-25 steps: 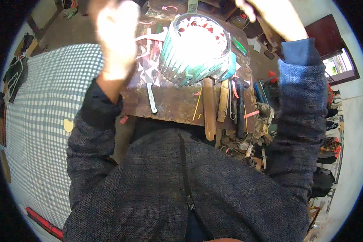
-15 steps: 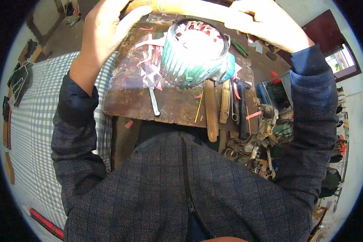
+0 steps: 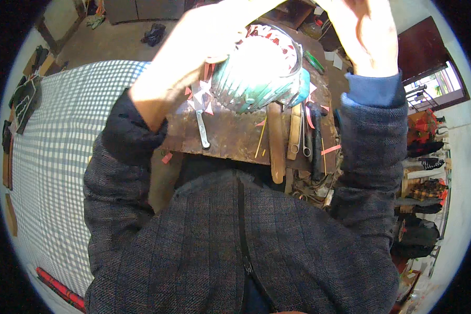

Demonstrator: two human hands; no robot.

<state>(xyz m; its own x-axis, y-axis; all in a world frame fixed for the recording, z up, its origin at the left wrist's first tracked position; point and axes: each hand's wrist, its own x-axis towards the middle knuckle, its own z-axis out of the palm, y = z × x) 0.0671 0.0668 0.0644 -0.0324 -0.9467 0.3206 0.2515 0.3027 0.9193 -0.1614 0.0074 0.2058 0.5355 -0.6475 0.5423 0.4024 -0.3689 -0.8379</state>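
Note:
At the top edge a pale bamboo piece (image 3: 269,6) spans between my hands, its upper part cut off by the frame. My left hand (image 3: 217,34), washed out by bright light, is closed around its left end, above the rim of a teal, finned motor housing (image 3: 246,91). Farther right, my right hand (image 3: 363,31) is raised at its other end; the fingers are partly out of view. Pink and white slips line the inside of the housing, whose middle is glaring white. A white-handled knife (image 3: 202,128) lies left of the housing among paper scraps (image 3: 204,97).
The worn wooden bench (image 3: 227,136) carries a flat wooden stick (image 3: 276,144), scissors (image 3: 304,141), a black-handled hammer (image 3: 316,141) and a green tool (image 3: 314,62). A checked cloth (image 3: 63,157) covers a surface at left. Clothes (image 3: 429,188) hang at far right.
My left hand has moved right and nearer, over the housing's left rim. My right hand has shifted up and inward. The bamboo piece has risen mostly out of the frame and tilted.

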